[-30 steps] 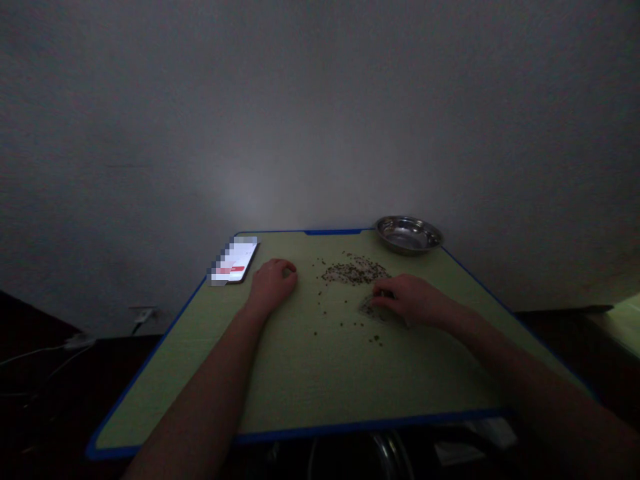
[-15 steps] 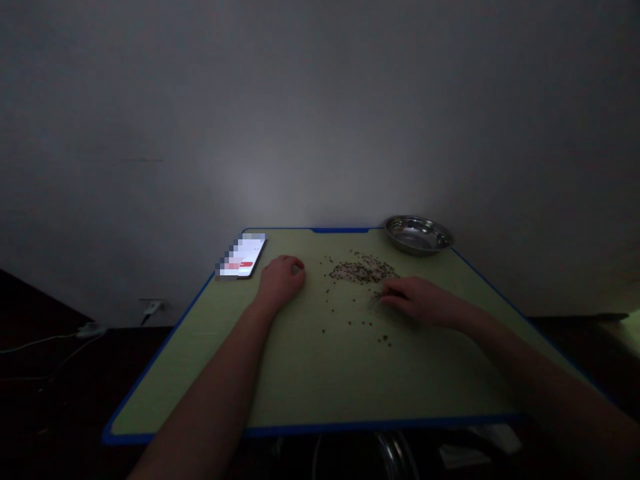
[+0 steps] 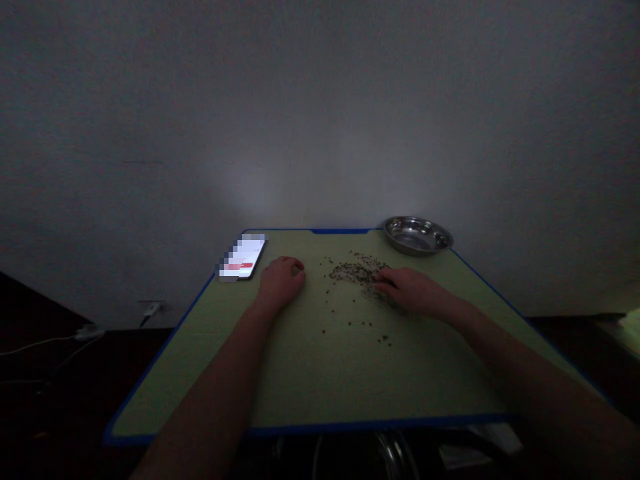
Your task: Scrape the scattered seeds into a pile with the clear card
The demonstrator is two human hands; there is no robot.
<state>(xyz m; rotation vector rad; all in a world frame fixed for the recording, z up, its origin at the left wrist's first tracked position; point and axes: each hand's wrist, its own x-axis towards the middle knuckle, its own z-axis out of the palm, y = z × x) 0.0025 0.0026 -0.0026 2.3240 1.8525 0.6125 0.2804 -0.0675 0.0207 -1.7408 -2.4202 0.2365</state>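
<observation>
A loose pile of small dark grains or seeds (image 3: 353,271) lies spread on the pale green tabletop, too small to name exactly. My right hand (image 3: 415,290) is at the pile's right edge, thumb and fingers pinched together among the grains. Blurred specks show below its fingertips; what the pinch holds is hidden. Left of the pile, my left hand (image 3: 283,281) rests on the tabletop with its fingers curled in. A small gap shows between its thumb and forefinger, and I see nothing held there.
A shallow steel bowl (image 3: 418,237) stands at the back right corner. A lit phone (image 3: 245,257) lies at the back left. The folding table (image 3: 310,393) has a blue rim and stands against a grey wall (image 3: 320,120). Several stray grains (image 3: 385,339) lie nearer me.
My right hand has moved slightly away from me and left, into the pile's edge. Its fingers stay pinched. My left hand, the bowl and the phone have not visibly moved.
</observation>
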